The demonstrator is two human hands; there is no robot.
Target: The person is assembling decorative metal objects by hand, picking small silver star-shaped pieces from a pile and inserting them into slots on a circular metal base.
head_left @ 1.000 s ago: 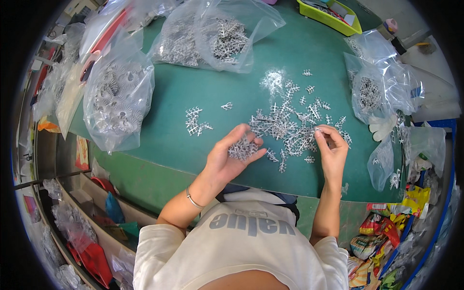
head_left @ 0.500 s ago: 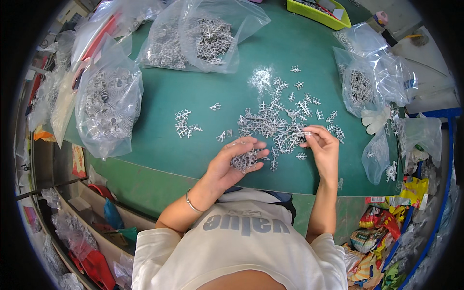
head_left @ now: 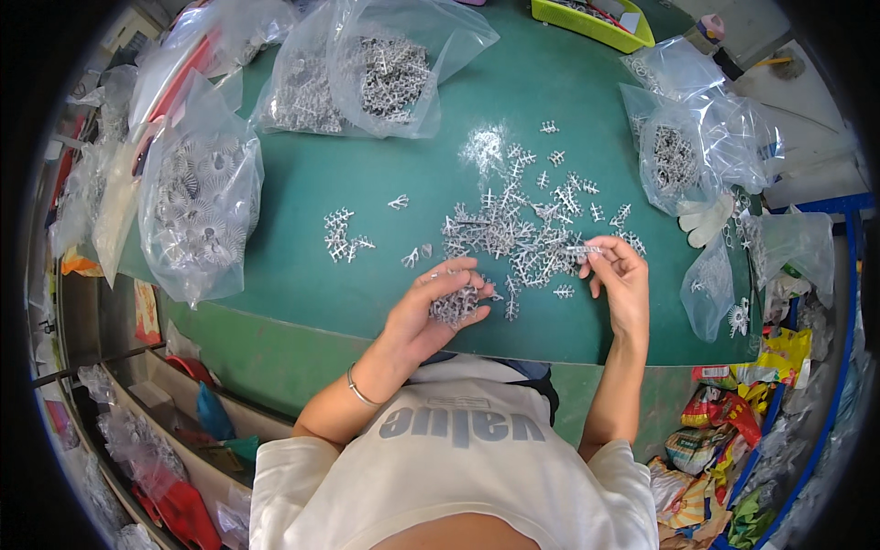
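A loose heap of small silvery-grey branched pieces, shaped like little twigs or snowflake arms, lies in the middle of the green tabletop. My left hand is cupped at the heap's near left side, its fingers curled round a clump of branched pieces. Over the heap's right edge, my right hand pinches one branched piece between thumb and fingertips. A smaller cluster of branched pieces sits to the left, with a few single ones between it and the heap.
Clear bags of grey parts stand at the back; a bag of fan-shaped parts is at left. Another bag, a white glove and a yellow-green basket are on the right. White powder lies behind the heap.
My right hand has lifted slightly off the heap's edge, the pinched piece now showing more plainly. My left hand still cups its clump. The whole view has shifted a little.
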